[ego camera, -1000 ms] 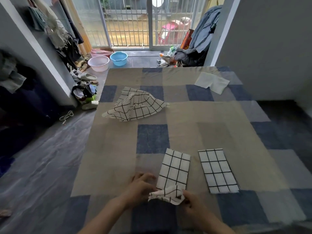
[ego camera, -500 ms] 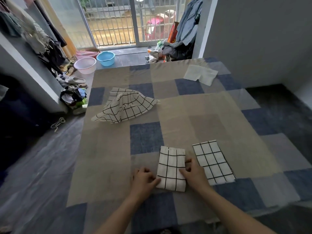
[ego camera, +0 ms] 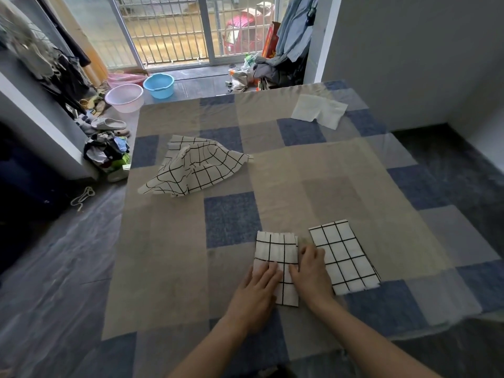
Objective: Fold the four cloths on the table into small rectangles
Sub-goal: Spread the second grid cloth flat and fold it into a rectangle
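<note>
A white cloth with a black grid [ego camera: 276,251] lies folded into a small rectangle near the table's front edge. My left hand [ego camera: 257,291] lies flat on its near left part, fingers straight. My right hand [ego camera: 311,271] presses along its right edge, fingers flat. Just to the right lies a second folded grid cloth [ego camera: 344,256], touched by neither palm. An unfolded, crumpled grid cloth [ego camera: 195,166] sits at the mid-left of the table. A plain white cloth [ego camera: 317,110] lies loosely spread at the far right.
The table carries a beige and blue checked cover [ego camera: 313,181]. Left of it on the floor are clothes, slippers [ego camera: 107,123], a pink basin [ego camera: 124,97] and a blue basin [ego camera: 158,84]. A grey wall [ego camera: 422,50] runs along the right side.
The near end of the cloth was folded over, making a shorter rectangle. Both hands then moved onto it and now press it flat, the left hand sliding onto its top.
</note>
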`<state>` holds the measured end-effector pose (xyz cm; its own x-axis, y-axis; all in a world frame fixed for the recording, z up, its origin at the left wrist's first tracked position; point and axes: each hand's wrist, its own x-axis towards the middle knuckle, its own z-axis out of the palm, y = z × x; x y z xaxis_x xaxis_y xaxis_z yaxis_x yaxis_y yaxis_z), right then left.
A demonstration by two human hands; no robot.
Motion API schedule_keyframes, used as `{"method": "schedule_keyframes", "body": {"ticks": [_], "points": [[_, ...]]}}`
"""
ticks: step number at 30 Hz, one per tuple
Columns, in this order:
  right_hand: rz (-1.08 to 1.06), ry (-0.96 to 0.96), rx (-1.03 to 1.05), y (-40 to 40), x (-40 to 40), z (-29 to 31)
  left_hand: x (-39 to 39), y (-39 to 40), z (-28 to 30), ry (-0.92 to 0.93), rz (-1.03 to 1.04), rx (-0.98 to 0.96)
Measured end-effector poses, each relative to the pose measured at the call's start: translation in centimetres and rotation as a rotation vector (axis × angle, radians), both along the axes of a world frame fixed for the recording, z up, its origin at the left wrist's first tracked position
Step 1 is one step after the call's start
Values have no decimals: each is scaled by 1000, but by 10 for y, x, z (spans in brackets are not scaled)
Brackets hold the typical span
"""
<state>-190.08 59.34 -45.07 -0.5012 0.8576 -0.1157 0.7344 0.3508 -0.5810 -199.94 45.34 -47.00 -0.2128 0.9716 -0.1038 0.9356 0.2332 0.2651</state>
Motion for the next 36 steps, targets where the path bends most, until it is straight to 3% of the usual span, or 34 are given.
{"method": "schedule_keyframes", "body": {"ticks": [2, 4, 9, 13, 20, 23, 27, 36], "points": [[78, 12, 159, -3, -2, -4, 0, -2, -6, -21, 17, -113], [231, 70, 241, -12, -9, -4, -2, -3, -10, -5, -2, -110], [541, -18, 177, -29, -26, -19, -8, -7, -20, 141, -92, -102], [520, -190, 246, -11, -13, -44, -5, -10, -20, 108, 9, -140], [250, -287, 196, 6, -26, -43, -4, -21, -22, 38, 132, -182], [137, -171, 144, 1, -46, -28, -3, -17, -20, 33, 143, -223], [389, -38, 203, -31, -50, -30, -4, -15, -19, 40, 126, -218], [486, -240, 237, -8, 0, -48, -14, -25, -18, 15, 118, -245]]}}
